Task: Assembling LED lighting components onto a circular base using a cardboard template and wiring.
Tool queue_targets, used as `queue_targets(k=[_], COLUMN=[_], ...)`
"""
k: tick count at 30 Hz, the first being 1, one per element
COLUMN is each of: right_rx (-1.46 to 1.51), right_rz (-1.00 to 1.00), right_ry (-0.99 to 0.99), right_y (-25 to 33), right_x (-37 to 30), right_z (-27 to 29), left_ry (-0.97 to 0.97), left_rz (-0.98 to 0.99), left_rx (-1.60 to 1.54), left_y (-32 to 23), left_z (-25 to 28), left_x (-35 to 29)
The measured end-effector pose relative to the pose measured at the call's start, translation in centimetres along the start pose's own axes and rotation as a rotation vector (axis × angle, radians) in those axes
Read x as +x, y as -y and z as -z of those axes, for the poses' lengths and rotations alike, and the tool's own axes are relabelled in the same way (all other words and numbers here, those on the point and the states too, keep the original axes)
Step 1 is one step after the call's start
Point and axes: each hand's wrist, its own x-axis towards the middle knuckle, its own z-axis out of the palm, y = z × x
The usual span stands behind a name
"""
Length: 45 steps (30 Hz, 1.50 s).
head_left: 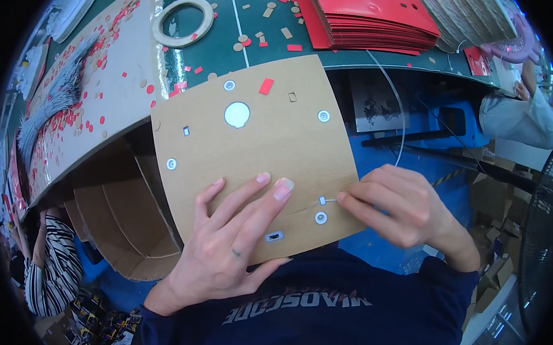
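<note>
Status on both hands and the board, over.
Left hand spread on board. Right hand pinching white strand at board's right side. Red scrap lies on board, clear of both hands.

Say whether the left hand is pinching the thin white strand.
No, the left hand lies spread on the brown cardboard sheet, while the right hand pinches the thin white strand.
</note>
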Motion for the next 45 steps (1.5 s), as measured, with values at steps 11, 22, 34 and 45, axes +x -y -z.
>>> queue_targets(k=[11,22,34,45], right_rx=[-0.052,0.001,-0.027,0.275], right_rz=[0.014,-0.193,-0.287,-0.232], right_ry=[-0.031,-0.054,-0.105,-0.067], right_y=[0.8,2.8,3.1,4.5], right_x=[0.9,0.9,-0.3,4.7], right_z=[-1.0,-2.5,-3.1,-1.9], left_ry=[-0.047,0.097,0.038,-0.347], left_rz=[-0.169,-0.378,-0.276,-0.144], left_rx=[0.307,0.256,0.186,-0.048], left_y=[-0.8,0.7,2.2,3.7], left_z=[-0.4,-0.2,2.5,0.4], left_x=[4.4,6.1,0.0,-2.3])
